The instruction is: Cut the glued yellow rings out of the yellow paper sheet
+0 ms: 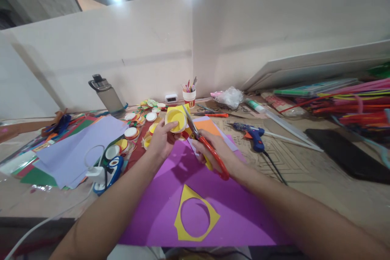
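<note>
My left hand [161, 140] is closed around a round, white-rimmed paper cup piece [176, 121] with a yellow inside, its thumb over the rim. Yellow paper [186, 108] shows behind that piece. In my right hand [213, 146] is a pair of scissors [210, 150] with red and yellow handles. Their blades point up and away, close beside the cup piece; whether they touch it I cannot tell. On the purple sheet [164, 215] below lies a yellow paper offcut [214, 216] with a round hole in it.
Left are lilac sheets [79, 146], a blue power strip [111, 174], white-rimmed cup pieces [131, 133] and a bottle [106, 95]. Right lie a blue glue gun [256, 136], a black slab [347, 154] and pipe cleaners [353, 105]. A pen cup [189, 96] stands behind.
</note>
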`<state>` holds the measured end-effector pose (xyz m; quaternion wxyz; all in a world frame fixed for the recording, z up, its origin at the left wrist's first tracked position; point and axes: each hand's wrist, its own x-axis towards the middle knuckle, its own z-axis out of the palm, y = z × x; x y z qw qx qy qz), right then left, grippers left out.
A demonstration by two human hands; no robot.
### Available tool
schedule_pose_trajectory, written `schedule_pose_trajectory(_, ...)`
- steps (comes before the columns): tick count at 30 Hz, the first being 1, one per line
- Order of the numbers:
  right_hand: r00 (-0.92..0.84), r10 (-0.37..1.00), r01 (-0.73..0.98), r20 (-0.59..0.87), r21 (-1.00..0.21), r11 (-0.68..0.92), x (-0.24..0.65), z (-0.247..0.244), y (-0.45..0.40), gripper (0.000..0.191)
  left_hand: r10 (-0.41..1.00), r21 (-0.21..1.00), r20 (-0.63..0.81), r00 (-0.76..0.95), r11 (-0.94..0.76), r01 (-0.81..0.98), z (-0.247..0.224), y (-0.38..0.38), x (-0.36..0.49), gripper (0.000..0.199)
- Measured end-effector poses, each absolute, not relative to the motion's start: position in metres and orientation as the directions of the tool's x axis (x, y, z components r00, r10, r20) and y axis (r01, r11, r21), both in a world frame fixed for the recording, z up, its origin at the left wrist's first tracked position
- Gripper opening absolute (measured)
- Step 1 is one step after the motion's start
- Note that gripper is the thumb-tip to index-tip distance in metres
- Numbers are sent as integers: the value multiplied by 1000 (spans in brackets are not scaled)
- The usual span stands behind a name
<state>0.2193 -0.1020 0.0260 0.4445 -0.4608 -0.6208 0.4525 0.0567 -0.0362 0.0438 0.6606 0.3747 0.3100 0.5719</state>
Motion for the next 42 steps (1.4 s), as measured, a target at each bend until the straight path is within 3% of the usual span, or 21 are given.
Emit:
schedule_pose_trajectory(5, -177, 976, 213, 124, -964, 161, 221, 26, -101, 20, 987, 866, 32, 159, 52, -497, 43, -37, 57, 53)
schedule_pose_trajectory(15, -163, 968, 309, 191, -922, 234, 222, 22, -100, 18, 986, 879, 29, 166, 54, -474, 45, -40, 58, 49)
schedule_pose_trajectory(20, -123, 976, 290, 177, -935, 206, 220, 22, -104, 17, 985, 855, 8, 172, 83, -513, 40, -38, 59, 49)
schedule_pose_trajectory(27, -148, 978, 251, 147, -951, 181, 217, 13, -101, 19, 988, 737, -118, 97, 153, -658, 33, -40, 66, 25)
schedule_pose_trajectory(35, -151, 985, 161, 84, -981, 109, 211, 26, -108, 21, 989, 737, -57, 133, 132, -663, 27, -39, 68, 35)
schedule_pose_trajectory(42, -174, 983, 125, 53, -989, 75, 210, 28, -109, 27, 985, 742, -69, 161, 159, -651, 25, -37, 66, 30)
